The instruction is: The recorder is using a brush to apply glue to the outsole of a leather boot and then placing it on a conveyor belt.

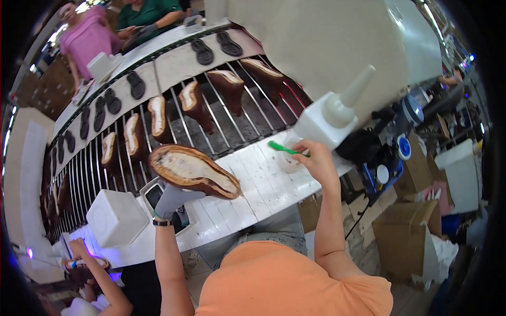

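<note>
My left hand (176, 200), in a grey glove, grips a brown shoe upper (211, 185) from below. Its pale underside faces up, framed by a brown folded-in margin. My right hand (318, 160) is bare and closed on the handle of a small green brush (281, 148). The brush is over a translucent cup (289, 162) on the white ledge; I cannot tell whether it touches the cup. Just beyond that hand leans a large white bottle (329, 118) with a long conical nozzle.
Several brown uppers (158, 116) lie underside up on a metal roller rack (224, 126). Black soles (136, 85) line the pale strip behind. A white box-shaped container (117, 217) stands left on the ledge (258, 189). People work at far left and lower left; a cardboard box (403, 237) is at right.
</note>
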The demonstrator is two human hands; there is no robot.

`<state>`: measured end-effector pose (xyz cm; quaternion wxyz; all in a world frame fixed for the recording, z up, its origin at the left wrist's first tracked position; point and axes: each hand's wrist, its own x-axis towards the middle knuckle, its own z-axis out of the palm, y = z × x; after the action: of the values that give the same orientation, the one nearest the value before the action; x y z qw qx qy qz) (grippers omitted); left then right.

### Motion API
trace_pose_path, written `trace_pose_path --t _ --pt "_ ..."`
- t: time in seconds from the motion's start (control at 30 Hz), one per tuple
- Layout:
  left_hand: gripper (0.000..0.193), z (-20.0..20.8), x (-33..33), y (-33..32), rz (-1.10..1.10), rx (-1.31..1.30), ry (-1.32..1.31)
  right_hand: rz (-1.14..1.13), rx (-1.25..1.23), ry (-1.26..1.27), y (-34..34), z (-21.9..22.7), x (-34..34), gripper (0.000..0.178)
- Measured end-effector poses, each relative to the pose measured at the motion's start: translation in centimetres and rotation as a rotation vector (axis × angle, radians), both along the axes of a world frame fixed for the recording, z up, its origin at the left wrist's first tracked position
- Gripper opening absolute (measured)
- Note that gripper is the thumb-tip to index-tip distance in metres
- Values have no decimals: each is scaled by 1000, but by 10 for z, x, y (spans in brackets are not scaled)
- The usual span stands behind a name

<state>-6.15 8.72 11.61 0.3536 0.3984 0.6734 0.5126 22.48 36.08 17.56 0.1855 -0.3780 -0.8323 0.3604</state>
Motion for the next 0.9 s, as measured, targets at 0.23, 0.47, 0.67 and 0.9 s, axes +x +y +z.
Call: trace_pose_path --t 0.23,0.47,0.67,0.9 --pt "59 -8 30 13 285 195 -163 -201 194 -298 3 -21 22 13" --pt "64 -58 57 -13 458 479 -926 -221 263 -263 -7 -49 29 15" --pt "55 6 79 -26 337 668 -1241 -229 300 -310 -7 -54 53 15" --pt "72 70 86 -37 143 896 -1257 -222 206 -289 7 -45 44 17"
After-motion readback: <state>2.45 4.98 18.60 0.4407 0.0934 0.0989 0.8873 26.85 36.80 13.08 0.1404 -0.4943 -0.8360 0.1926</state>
